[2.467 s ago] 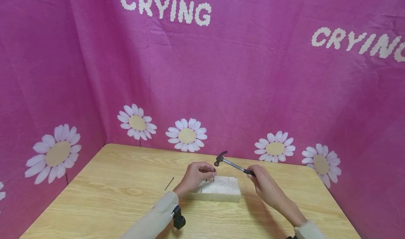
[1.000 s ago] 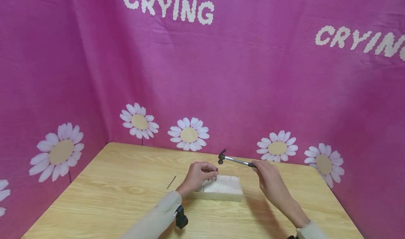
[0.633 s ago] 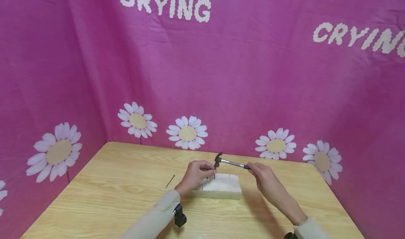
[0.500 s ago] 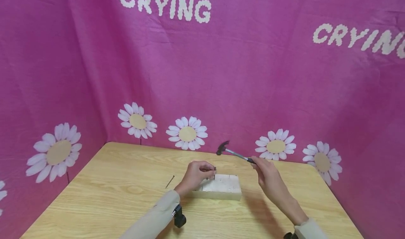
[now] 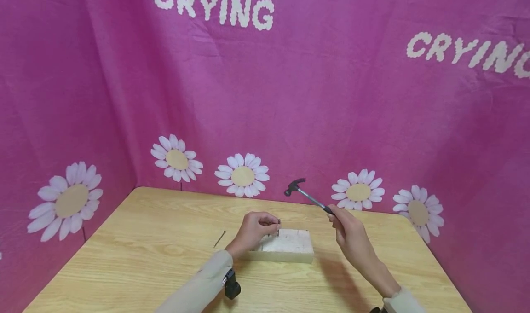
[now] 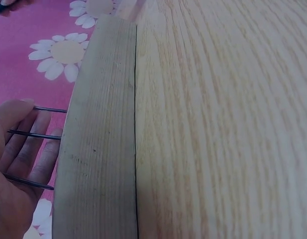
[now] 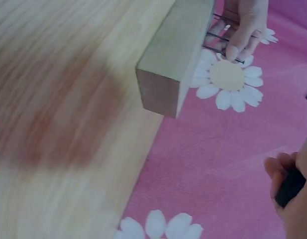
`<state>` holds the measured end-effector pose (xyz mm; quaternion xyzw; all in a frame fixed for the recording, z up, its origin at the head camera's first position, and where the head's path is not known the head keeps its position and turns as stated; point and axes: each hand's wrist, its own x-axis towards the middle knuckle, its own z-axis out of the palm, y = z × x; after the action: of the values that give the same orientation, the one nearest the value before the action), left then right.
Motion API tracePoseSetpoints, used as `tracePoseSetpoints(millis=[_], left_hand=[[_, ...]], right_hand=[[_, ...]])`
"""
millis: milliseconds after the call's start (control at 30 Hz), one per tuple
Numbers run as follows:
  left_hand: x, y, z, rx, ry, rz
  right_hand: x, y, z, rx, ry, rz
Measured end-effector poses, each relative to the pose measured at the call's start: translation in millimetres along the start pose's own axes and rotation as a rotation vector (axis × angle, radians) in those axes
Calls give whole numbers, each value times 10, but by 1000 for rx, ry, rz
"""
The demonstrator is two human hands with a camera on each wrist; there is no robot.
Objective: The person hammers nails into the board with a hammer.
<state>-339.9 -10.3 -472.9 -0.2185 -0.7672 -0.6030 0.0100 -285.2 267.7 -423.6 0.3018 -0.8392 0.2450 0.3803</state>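
Observation:
A pale wooden block (image 5: pixel 287 246) lies on the table, with three nails standing in its top in the left wrist view. My left hand (image 5: pixel 254 230) pinches one of them, the nail (image 6: pixel 50 110) farthest along the block, between thumb and finger. The other two nails, the middle nail (image 6: pixel 36 135) and the nearest nail (image 6: pixel 29 182), pass by the palm and fingers. My right hand (image 5: pixel 352 234) grips the black handle of a claw hammer (image 5: pixel 306 195). The hammer's head is raised above and behind the block, apart from the nails.
A loose nail (image 5: pixel 220 239) lies on the wooden table (image 5: pixel 145 257) left of the block. A pink cloth (image 5: pixel 290 96) with daisies hangs behind the table's back edge and along both sides.
The hammer head came down onto the pinched nail around 0.6 s ago, then rose up and back to its present height. My left hand has kept its place at the nail.

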Motion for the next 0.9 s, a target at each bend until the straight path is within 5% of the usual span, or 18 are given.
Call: tracePoseSetpoints(millis=[67,233,467,700,900], left_hand=[[4,-2,-9,-6,1,4],[13,1,-16,2,17,4],[-3,-28,-15,1,4,2],[20,-9,-14,47,17,18],[-2,-17,-6,37,-6,30]], right_hand=[[28,-11,5,5,-10,-20],[85,5,26,-63,-179,-88],[139,14,-41,-43,34,-106],[62,27,12,-130,-204,-106],[63,53,-19,-60,-4,-119]])
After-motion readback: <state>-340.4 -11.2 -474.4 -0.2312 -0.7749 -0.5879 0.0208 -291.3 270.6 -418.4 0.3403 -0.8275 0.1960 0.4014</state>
